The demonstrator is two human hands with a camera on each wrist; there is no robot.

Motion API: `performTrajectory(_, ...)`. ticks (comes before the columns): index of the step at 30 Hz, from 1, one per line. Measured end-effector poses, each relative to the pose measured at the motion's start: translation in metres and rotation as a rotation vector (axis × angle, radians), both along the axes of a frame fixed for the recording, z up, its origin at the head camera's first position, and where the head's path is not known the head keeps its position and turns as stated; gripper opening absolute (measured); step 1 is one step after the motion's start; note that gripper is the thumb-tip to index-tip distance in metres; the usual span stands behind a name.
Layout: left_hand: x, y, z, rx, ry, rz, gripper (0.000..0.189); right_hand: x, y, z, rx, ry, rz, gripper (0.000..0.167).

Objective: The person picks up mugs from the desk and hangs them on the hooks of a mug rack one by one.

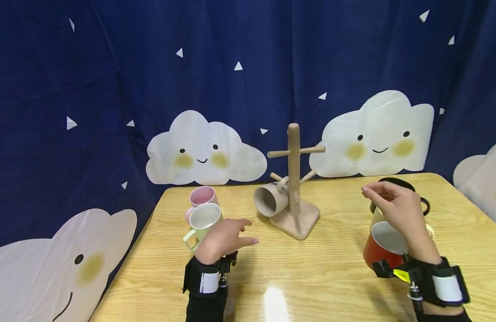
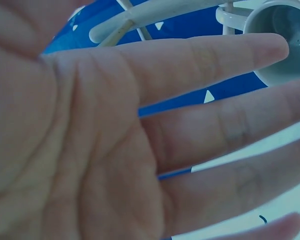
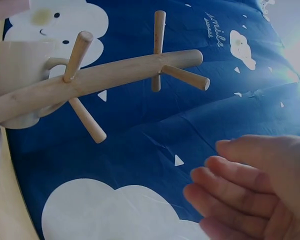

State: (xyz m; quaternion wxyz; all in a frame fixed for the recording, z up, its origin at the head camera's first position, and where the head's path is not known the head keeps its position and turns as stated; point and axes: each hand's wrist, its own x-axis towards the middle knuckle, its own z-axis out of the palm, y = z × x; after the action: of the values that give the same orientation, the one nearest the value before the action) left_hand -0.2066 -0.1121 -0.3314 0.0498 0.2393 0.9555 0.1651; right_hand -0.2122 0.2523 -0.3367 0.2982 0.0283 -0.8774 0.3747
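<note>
Navy curtain (image 1: 248, 36) spans the back from left to right, with four white clouds (image 1: 205, 147) on it, the outermost two cut off by the picture's edges. At the left of the wooden table (image 1: 336, 255) stand two mugs, both upright with handles leftward: a pink mug (image 1: 202, 195) behind and a pale green mug (image 1: 205, 217) in front. Just beside them is the left hand (image 1: 221, 239), fingers extended and spread, thumb well away from the index finger, holding nothing; whether it touches the green mug cannot be told.

Next comes one wooden rack (image 1: 294, 167), upright on a square base, with at least five pegs showing. One grey-beige mug (image 1: 269, 200) hangs by its handle low on its left side, tipped over with its mouth facing left and forward.

Farther right, three more mugs stand in a row going back: a red mug (image 1: 379, 252) nearest, a cream mug (image 1: 377, 218) behind it, and a black mug (image 1: 398, 180) at the rear, making six in all. In front of them in the head view is the right hand (image 1: 400, 210), fingers loosely bent, thumb close to the fingertips, gripping nothing. One black strap circles each wrist.
</note>
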Motion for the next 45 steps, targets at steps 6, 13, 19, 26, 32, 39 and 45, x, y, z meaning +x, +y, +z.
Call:
performTrajectory(6, 0.000, 0.002, 0.001, 0.004, -0.005, 0.005, 0.046, 0.004, -0.005, 0.003, 0.145, 0.020, 0.059, 0.016)
performTrajectory(13, -0.001, 0.005, 0.000, 0.014, -0.026, 0.000, 0.047, 0.009, -0.013, 0.007, 0.465, -0.033, 0.245, 0.018)
performTrajectory(19, -0.001, 0.007, 0.001, 0.004, -0.029, -0.009, 0.047, 0.007, -0.022, 0.003, 0.512, -0.247, 0.368, 0.028)
performTrajectory(26, -0.002, -0.025, 0.003, 0.163, 0.097, 0.052, 0.042, 0.004, -0.021, 0.000, 0.516, -0.250, 0.384, 0.028)
performTrajectory(32, -0.002, -0.091, 0.001, 0.239, 0.170, 0.348, 0.046, 0.005, -0.017, 0.000, 0.508, -0.266, 0.388, 0.029)
performTrajectory(39, -0.014, -0.130, -0.026, 0.206, -0.084, 0.484, 0.054, 0.005, -0.016, 0.001, 0.505, -0.279, 0.388, 0.029)
performTrajectory(45, -0.018, -0.134, -0.042, 0.222, -0.102, 0.514, 0.032, 0.004, -0.018, 0.000, 0.493, -0.338, 0.421, 0.034)
